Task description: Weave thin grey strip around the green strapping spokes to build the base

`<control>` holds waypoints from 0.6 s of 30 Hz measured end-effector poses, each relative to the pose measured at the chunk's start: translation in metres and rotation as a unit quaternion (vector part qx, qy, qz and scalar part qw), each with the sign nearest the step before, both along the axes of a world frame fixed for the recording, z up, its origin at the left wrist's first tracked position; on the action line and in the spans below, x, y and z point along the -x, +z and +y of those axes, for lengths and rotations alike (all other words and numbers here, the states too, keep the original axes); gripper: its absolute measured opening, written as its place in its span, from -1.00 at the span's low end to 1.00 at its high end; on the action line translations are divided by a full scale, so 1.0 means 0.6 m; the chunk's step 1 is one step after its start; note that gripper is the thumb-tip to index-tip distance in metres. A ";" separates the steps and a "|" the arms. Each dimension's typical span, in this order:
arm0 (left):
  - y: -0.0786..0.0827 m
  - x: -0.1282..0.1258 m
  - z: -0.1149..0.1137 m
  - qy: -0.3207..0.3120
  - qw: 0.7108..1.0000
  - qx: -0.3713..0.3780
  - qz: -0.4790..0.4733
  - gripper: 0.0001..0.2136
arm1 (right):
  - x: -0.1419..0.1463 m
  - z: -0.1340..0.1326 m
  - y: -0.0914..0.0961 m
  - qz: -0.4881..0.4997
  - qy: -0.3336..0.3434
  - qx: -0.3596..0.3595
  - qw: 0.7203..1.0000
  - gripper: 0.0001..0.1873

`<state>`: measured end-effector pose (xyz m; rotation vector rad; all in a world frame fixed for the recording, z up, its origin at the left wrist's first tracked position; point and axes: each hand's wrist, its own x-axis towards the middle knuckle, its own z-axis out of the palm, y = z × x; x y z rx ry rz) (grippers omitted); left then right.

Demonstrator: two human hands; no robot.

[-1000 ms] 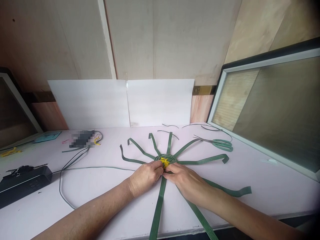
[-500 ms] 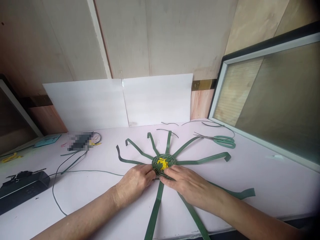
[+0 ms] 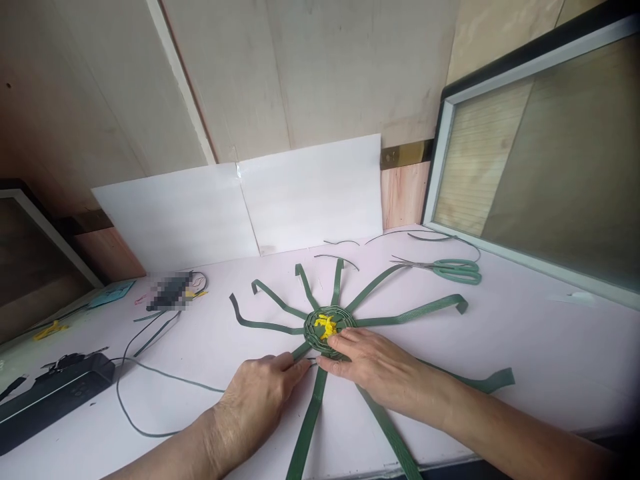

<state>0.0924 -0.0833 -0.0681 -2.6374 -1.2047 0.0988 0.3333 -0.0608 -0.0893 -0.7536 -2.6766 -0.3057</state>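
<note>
A round woven base [image 3: 310, 328] of green plastic strips lies on the table, with yellow ties [image 3: 327, 325] at its centre. Flat green spokes [image 3: 309, 420] fan out from it on all sides, several bent up at the ends. My left hand [image 3: 263, 390] is closed near the base's lower left, pinching a thin green strip [image 3: 185, 379] whose tail trails off left; its short stretch by the rim shows between my hands. My right hand [image 3: 375, 363] grips the near right of the base, fingers on top and thumb at the near edge.
Green-handled scissors [image 3: 455, 270] lie at the back right, blades by a spoke tip. Thin offcuts [image 3: 336, 257] lie behind the base. A black box [image 3: 60, 397] sits at the left, with a blurred dark object [image 3: 170, 291] behind it. A framed pane [image 3: 540, 153] leans at the right.
My left hand has moved from the base's rim toward me and slightly left, with the thin strip in its fingers. My right hand stays on the base. The view has tilted slightly.
</note>
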 end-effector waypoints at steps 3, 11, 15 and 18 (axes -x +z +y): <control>-0.009 -0.010 -0.002 0.030 0.997 -0.050 0.043 -0.59 | 0.004 0.002 -0.001 0.006 -0.012 0.020 1.000 -0.41; 0.004 0.003 -0.007 0.051 0.999 -0.009 0.011 -0.75 | 0.021 -0.008 -0.007 0.005 -0.047 0.015 0.999 -0.61; 0.034 0.042 -0.034 0.113 0.993 0.022 -0.035 -0.72 | 0.020 -0.013 -0.010 0.007 -0.052 0.017 0.998 -0.61; 0.043 0.087 -0.068 0.176 0.983 0.045 -0.030 -0.67 | 0.019 -0.012 -0.013 0.010 -0.051 0.024 0.998 -0.60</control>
